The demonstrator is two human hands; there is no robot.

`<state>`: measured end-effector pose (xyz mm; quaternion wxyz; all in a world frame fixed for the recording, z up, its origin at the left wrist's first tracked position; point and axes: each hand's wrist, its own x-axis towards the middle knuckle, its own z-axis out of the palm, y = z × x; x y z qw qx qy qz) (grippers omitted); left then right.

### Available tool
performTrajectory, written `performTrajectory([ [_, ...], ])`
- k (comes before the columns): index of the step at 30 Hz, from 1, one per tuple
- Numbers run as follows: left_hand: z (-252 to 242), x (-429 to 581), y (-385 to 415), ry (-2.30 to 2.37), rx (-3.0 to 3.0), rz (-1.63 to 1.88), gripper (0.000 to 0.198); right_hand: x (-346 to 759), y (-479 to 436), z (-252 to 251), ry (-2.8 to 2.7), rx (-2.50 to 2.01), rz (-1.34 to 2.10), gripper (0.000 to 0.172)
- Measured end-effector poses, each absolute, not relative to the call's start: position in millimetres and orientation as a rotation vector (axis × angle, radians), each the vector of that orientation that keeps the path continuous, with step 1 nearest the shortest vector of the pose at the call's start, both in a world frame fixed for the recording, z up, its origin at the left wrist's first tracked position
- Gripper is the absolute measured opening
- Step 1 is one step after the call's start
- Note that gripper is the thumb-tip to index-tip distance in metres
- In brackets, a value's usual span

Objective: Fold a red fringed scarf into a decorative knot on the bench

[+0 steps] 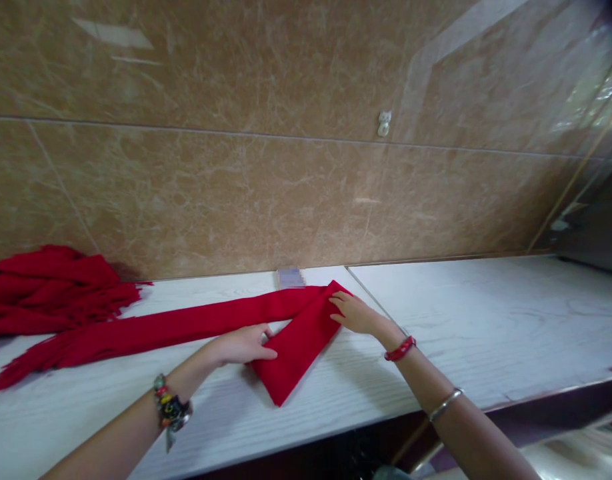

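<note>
A long red scarf (186, 327) lies on a white wood-grain counter. Its fringed end points left, and its right part is folded over into a thick flat packet that slants toward me. My left hand (243, 345) grips the packet's left edge, thumb on top and the other fingers partly hidden at the edge. At the packet's upper right corner rests my right hand (353, 313), open, its fingers spread over the cloth. A beaded bracelet (171, 407) circles my left wrist; a red band (401, 349) and a silver bangle (445, 405) are on my right arm.
Another red fringed cloth (51, 293) lies heaped at the far left of the counter (486, 333). A small blurred card-like item (291, 277) sits against the brown marbled wall (236, 187). A small white hook (384, 123) is fixed to that wall. The counter's front edge runs below my hands.
</note>
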<state>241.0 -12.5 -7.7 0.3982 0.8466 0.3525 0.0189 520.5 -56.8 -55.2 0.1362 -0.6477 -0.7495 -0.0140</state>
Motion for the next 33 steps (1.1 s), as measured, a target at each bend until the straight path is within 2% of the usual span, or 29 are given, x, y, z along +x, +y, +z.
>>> performTrajectory([
  [3, -24, 248, -14, 0.981, 2.307, 0.128, 0.041, 524, -52, -60, -1.971, -2.019, -0.071, 0.038],
  [7, -32, 279, -27, 0.908, 2.403, 0.227, 0.051, 547, -35, -56, -1.639, -2.189, 0.013, 0.048],
  [12, -42, 309, -36, 0.735, 2.365, 0.332, 0.047, 579, -10, -45, -1.676, -2.217, 0.226, 0.024],
  [16, -44, 308, -33, 0.790, 2.475, 0.398, 0.041, 595, -1, -44, -1.635, -2.220, 0.290, 0.017],
  [22, -25, 304, -26, 0.663, 2.658, 0.152, 0.040, 581, 15, -53, -1.565, -2.091, 0.215, 0.040],
  [25, -21, 310, -17, 0.879, 2.779, 0.304, 0.046, 579, 16, -55, -1.563, -2.028, 0.256, 0.042],
  [28, -29, 320, -3, 0.887, 2.931, 0.462, 0.049, 597, 6, -56, -1.593, -1.803, 0.459, 0.038],
  [31, -39, 339, 8, 0.651, 3.041, 0.358, 0.051, 623, -5, -53, -1.597, -1.451, 0.832, 0.042],
  [33, -41, 359, 12, 0.557, 3.068, 0.317, 0.050, 634, -10, -48, -1.536, -1.485, 0.810, 0.043],
])
